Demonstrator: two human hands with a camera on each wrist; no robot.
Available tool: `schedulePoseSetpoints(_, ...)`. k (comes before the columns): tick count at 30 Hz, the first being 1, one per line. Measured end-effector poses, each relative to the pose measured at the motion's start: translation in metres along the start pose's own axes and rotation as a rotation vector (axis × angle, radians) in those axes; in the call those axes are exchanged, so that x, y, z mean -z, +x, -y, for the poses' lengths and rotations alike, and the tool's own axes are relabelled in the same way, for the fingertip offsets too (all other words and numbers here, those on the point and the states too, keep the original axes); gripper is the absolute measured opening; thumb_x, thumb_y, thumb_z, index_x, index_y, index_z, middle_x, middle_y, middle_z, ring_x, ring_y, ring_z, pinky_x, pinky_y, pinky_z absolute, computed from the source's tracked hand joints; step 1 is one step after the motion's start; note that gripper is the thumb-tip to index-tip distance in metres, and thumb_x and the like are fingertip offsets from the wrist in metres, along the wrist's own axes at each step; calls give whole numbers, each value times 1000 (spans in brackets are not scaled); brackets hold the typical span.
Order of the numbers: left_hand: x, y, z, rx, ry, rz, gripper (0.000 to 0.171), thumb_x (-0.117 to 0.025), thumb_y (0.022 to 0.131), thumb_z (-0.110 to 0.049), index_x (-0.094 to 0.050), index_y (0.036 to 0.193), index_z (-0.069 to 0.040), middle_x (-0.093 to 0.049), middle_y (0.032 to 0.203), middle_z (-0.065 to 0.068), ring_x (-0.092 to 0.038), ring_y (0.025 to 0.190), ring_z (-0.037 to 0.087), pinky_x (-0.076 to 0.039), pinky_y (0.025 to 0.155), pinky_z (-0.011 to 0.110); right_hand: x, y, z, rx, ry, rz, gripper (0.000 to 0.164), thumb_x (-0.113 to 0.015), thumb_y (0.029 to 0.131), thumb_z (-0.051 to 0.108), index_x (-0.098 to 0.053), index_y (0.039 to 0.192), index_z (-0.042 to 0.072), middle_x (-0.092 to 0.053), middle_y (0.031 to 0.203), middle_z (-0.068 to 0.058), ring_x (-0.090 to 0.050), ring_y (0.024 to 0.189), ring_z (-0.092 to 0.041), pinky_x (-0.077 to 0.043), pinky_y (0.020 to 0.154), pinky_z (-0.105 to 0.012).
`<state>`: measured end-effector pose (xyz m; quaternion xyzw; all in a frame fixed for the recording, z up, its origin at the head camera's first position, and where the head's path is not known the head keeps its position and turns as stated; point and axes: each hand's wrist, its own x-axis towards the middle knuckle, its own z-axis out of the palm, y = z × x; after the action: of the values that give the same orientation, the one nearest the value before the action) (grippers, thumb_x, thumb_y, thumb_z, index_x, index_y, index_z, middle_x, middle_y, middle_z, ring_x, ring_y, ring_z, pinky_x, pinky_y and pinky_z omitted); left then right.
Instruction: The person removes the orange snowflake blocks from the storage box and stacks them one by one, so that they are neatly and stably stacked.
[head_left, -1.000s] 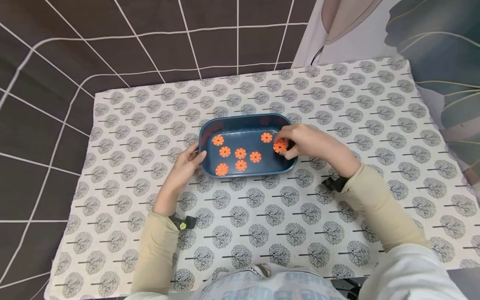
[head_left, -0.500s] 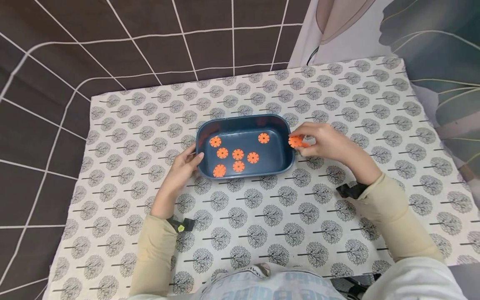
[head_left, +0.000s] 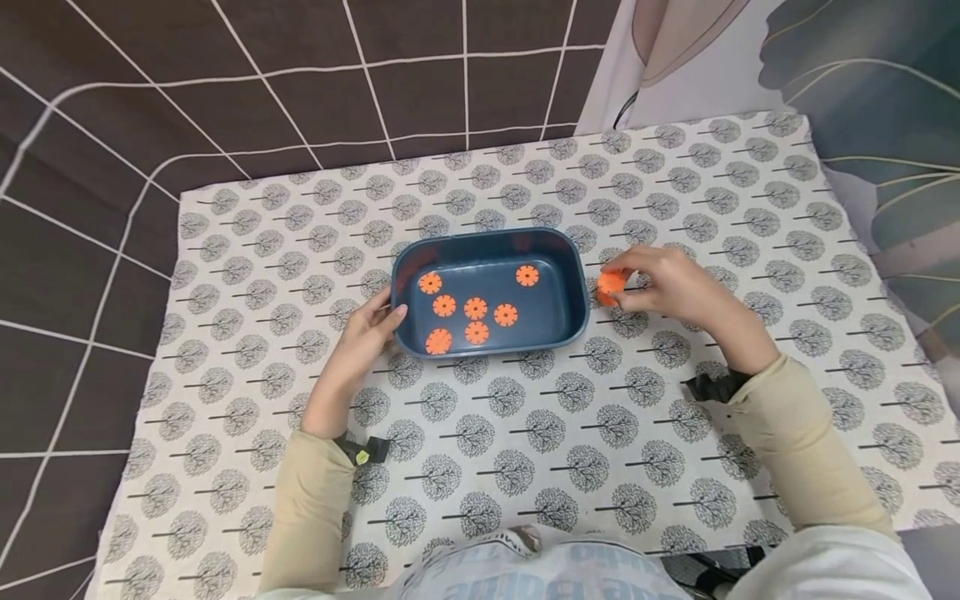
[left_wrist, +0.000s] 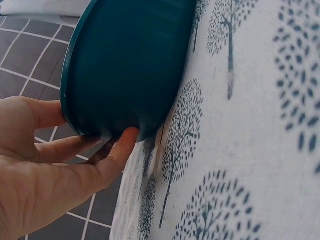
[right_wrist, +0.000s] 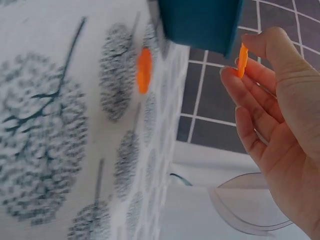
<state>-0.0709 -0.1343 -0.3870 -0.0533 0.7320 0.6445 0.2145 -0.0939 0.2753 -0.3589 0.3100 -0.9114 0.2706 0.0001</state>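
Note:
In the head view a dark blue oblong tub (head_left: 558,329) with rounded ends holds several orange notched discs (head_left: 476,308) lying flat and apart on its floor. My left hand (head_left: 367,333) grips the tub's left end, thumb on the rim and fingers against the outer wall, as the left wrist view shows. Just beyond the tub's right end is my right hand (head_left: 663,287), pinching one orange notched disc (right_wrist: 243,61) on edge between thumb and fingers. Under that hand, a second orange disc (right_wrist: 144,70) is at the cloth, blurred; whether it lies flat cannot be told.
The tub stands on a table under a white cloth (head_left: 517,425) printed with grey trees. A dark curtain with white grid lines (head_left: 420,100) hangs behind and to the left. A patterned drape (head_left: 885,167) hangs at the right.
My right hand has come out of the tub with orange from its right end and moved right, over the cloth. A disc now shows at the cloth beneath it. My left hand keeps its grip.

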Motion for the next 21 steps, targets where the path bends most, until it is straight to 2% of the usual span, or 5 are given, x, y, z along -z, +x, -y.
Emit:
schedulePoseSetpoints(10, 0, 0, -1, -3, -3, 2, 57, -48, 98, -17, -23, 149, -11, -38, 145, 13, -48, 121, 32, -42, 102, 41, -14, -4, -14, -191, -37, 127, 41, -79, 73, 13, -64, 109, 1, -67, 100, -11, -63, 88, -24, -55, 80, -41)
schedulePoseSetpoints(13, 0, 1, 0, 1, -11, 4, 58, -48, 98, -17, -22, 149, -11, -38, 145, 13, -48, 121, 31, -42, 102, 41, -17, -4, -16, -208, -45, 150, 40, -78, 74, 17, -64, 109, 4, -68, 99, -8, -63, 84, -21, -55, 77, -40)
schedulePoseSetpoints(21, 1, 1, 0, 9, -4, 1, 58, -49, 98, -18, -23, 149, -11, -41, 143, 16, -50, 119, 33, -43, 101, 40, -23, -3, -21, -171, -118, 145, 37, -79, 74, 20, -66, 105, 5, -68, 93, -7, -61, 75, -18, -55, 70, -37)
